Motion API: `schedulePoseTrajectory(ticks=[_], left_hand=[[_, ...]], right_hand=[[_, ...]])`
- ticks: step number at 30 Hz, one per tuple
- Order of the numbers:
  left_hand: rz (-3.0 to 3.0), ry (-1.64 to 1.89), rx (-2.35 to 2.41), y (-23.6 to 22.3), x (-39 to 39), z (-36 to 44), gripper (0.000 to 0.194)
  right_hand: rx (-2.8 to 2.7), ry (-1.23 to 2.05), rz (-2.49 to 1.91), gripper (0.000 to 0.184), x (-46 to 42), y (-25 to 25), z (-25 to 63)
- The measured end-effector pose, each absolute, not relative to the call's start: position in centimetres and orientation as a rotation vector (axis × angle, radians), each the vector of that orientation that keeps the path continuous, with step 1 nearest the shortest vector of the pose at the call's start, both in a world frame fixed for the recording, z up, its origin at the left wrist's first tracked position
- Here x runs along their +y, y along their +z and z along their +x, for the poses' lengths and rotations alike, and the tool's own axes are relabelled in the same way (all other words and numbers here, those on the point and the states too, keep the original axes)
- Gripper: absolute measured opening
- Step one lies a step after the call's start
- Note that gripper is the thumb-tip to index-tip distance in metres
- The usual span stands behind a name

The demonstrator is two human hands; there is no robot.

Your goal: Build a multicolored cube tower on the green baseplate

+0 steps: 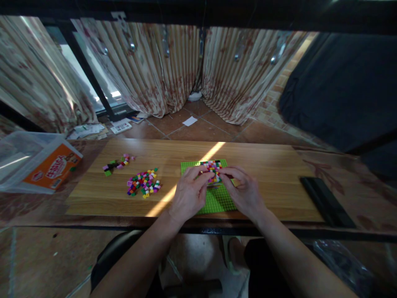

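A green studded baseplate [217,200] lies on the wooden board in front of me. A patch of small multicoloured bricks [211,166] is built on its far part. My left hand [189,192] and my right hand [243,190] rest on the plate with their fingertips meeting at the near edge of that patch. Both hands have fingers curled and pinched together; whatever is between them is too small to name. A loose pile of coloured bricks [143,182] lies to the left, and a smaller scatter [118,163] sits farther back left.
The wooden board [273,174] lies on a patterned table. A clear plastic box with an orange label [46,167] stands at the far left. A black flat bar [325,200] lies at the right. Curtains and a tiled floor are beyond.
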State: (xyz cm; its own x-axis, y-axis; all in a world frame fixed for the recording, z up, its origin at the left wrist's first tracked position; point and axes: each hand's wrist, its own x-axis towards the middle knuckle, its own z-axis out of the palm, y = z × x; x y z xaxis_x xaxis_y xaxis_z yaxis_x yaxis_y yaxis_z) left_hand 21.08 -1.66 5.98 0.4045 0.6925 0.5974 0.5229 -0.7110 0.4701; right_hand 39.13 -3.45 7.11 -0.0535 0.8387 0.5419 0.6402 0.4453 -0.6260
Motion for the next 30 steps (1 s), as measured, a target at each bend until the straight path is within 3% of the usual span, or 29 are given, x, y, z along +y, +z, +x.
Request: schedulePoseTrajectory(ticks=[8,30], left_hand=[[2.506,1.152,1.083,5.9,-1.7,20.9,0.028],[2.456,1.23,1.047,5.5,-1.7,20.9,0.026]], right_hand=[[-1.896,0.097,-1.231,0.014,-3.1,7.0,39.0],[-1.86,0.015,-1.295,0.008,-2.9,5.9,38.5]])
